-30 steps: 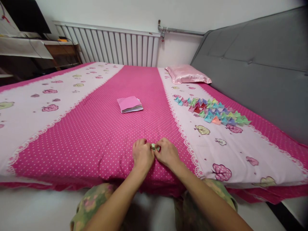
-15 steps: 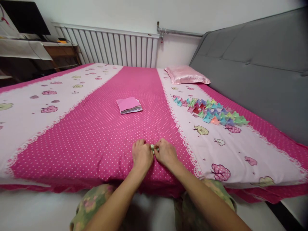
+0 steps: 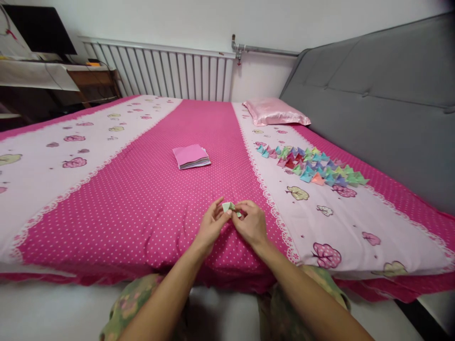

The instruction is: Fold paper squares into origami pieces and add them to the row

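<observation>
Between my two hands is a small folded piece of light green paper (image 3: 228, 206), held just above the front part of the bed. My left hand (image 3: 211, 223) pinches its left side with the thumb, other fingers loosely raised. My right hand (image 3: 251, 223) grips the right side between thumb and fingertips, which hide part of the folds. Up and to the left of my hands lies a stack of square paper sheets (image 3: 192, 156) with a pink one on top. Over to the right, several folded paper shapes (image 3: 318, 166) in many colours sit close together in rows.
The bed's pink dotted cover (image 3: 142, 199) spreads around my hands. A pink pillow (image 3: 276, 112) lies at the far right, near the grey headboard (image 3: 377, 90). A white radiator (image 3: 159, 68) runs along the back wall. At the far left a monitor (image 3: 40, 29) stands on a desk.
The green paper, mostly hidden by my fingers before, now shows more of its folded form. My hands have lifted slightly, and the left one has turned and loosened its fingers.
</observation>
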{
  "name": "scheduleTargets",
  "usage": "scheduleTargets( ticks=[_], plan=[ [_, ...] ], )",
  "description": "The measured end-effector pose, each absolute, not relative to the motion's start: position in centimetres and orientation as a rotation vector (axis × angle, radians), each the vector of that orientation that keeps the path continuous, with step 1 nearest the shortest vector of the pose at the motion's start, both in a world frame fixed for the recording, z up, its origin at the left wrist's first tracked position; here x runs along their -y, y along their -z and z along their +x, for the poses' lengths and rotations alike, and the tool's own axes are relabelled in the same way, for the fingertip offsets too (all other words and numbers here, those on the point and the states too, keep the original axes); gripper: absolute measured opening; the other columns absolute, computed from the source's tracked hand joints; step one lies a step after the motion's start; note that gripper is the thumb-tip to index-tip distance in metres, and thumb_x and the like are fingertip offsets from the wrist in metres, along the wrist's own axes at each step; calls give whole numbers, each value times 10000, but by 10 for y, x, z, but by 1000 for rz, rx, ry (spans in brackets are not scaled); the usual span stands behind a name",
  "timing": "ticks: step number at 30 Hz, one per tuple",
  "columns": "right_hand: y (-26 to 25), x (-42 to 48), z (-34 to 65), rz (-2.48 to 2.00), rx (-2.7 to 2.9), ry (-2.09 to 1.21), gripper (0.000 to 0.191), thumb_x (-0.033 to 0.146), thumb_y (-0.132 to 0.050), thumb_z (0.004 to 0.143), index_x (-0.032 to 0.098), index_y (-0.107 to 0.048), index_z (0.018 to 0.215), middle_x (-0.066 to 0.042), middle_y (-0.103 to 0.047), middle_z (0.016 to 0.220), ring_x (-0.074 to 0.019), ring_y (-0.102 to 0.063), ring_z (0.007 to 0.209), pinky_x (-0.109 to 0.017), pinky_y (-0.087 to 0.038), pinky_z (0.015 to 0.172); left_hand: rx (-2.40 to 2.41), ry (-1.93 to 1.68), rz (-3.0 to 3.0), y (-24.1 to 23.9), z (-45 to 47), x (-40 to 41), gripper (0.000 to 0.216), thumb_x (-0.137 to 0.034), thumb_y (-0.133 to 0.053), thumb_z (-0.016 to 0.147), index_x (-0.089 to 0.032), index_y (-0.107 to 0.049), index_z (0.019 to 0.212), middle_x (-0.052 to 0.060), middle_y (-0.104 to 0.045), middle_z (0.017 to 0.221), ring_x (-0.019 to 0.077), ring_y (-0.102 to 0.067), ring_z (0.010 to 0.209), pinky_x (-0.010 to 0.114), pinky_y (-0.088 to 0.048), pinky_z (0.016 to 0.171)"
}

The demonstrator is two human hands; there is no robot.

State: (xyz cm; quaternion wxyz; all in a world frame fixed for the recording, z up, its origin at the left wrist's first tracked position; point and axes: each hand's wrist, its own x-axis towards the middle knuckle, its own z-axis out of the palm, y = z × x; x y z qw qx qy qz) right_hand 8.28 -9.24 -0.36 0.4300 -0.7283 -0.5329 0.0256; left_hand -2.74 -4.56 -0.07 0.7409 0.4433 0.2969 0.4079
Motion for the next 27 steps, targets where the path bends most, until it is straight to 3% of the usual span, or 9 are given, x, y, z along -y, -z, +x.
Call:
scheduleTargets(
  ticks=[7,13,17,20,27],
  plan=[
    [-3,99,71,-1534,1348,-179,185,248,-556,738,188,-669,871,-61,-612,902,-112,-546,562,-263,-496,545,-555,-838,578,-8,-21,45,210,-174,-499,817,-127,-569,1009,90,-631,937,153,-613,822,268,-499,744],
    [-6,107,75,-1326,1441,-154,339,193,-557,710,204,-578,1049,-82,-549,1060,-90,-510,518,-280,-512,523,-424,-727,389,-19,-36,32,276,-248,-373,875,-72,-571,953,122,-644,850,191,-630,805,339,-512,761],
    [-3,108,75,-1265,1515,-71,368,167,-551,668,209,-569,1033,-84,-534,1077,-178,-580,779,-326,-529,654,-351,-622,350,-22,-41,33,378,-325,-333,884,-51,-556,1017,142,-642,856,212,-632,812,366,-512,759],
    [-2,108,75,-1254,1537,4,359,161,-540,645,210,-569,999,-83,-526,1076,-226,-540,978,-376,-501,787,-307,-571,338,-22,-42,34,439,-377,-302,886,-48,-545,1044,147,-641,875,214,-633,808,372,-509,758],
    [-4,109,74,-1418,1587,3,349,190,-524,625,210,-569,971,-99,-469,1193,-252,-520,1021,-398,-474,802,-289,-517,370,-20,-44,32,530,-487,-301,858,-59,-539,1058,154,-640,921,226,-627,839,387,-492,779]
  ],
)
